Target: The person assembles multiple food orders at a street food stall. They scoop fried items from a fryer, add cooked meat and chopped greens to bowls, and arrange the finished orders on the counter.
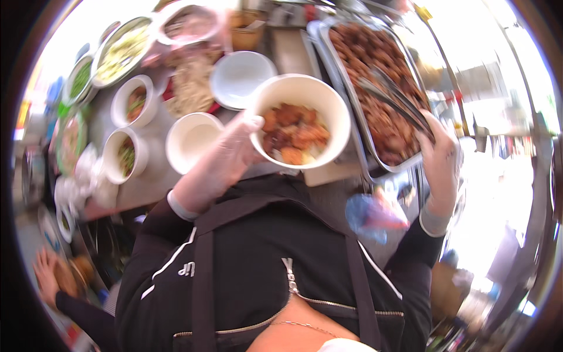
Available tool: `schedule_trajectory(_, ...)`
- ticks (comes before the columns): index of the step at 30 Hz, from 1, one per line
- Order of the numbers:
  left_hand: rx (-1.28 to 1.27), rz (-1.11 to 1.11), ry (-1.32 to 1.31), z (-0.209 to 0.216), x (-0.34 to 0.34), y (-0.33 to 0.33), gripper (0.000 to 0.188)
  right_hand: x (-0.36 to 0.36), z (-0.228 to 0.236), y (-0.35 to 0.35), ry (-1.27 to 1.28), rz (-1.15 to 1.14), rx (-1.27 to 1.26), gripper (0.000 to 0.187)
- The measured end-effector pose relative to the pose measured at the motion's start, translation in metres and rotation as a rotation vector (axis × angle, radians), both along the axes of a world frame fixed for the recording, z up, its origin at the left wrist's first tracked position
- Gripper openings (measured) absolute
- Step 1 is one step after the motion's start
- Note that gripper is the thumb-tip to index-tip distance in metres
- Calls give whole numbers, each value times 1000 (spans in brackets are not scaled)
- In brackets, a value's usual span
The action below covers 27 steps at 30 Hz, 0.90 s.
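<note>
My gloved left hand [231, 154] grips the side of a white paper bowl [335, 120], its thumb at the rim. Chunks of browned, orange-glazed meat [293, 130] lie in the bowl, with something pale underneath. On the right, my gloved right hand [441, 154] is closed round the handles of metal tongs [400, 105]. The tongs' tips reach into a deep metal tray [359, 144] heaped with brown cooked meat pieces [375, 56]. Whether the tongs pinch a piece cannot be made out.
Beside the held bowl stand an empty white bowl [192, 138] and a stack of white bowls [241, 76]. Two bowls with greens [126, 155] sit at the left. Behind are a bowl of pale chopped food [124, 51] and a green-filled bowl [79, 79]. Another person's hand [47, 273] shows lower left.
</note>
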<state>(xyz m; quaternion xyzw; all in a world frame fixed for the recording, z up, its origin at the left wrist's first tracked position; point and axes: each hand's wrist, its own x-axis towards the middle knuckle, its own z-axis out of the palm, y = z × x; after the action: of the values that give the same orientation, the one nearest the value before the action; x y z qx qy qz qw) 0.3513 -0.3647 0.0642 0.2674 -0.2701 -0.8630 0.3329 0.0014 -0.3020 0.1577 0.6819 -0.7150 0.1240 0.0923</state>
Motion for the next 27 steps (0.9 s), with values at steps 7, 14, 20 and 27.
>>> schedule_trajectory(7,111,237,53,12,74,22,61,-23,-35,-62,337,-83,224,46)
schedule_trajectory(14,-99,775,19,-15,167,34,54,132,0,-151,-241,492,156,29)
schedule_trajectory(20,-116,1192,-92,-42,276,52,64,241,-17,-271,-144,653,95,23)
schedule_trajectory(27,-140,1244,-130,-39,329,20,64,281,-67,-329,-419,491,64,17)
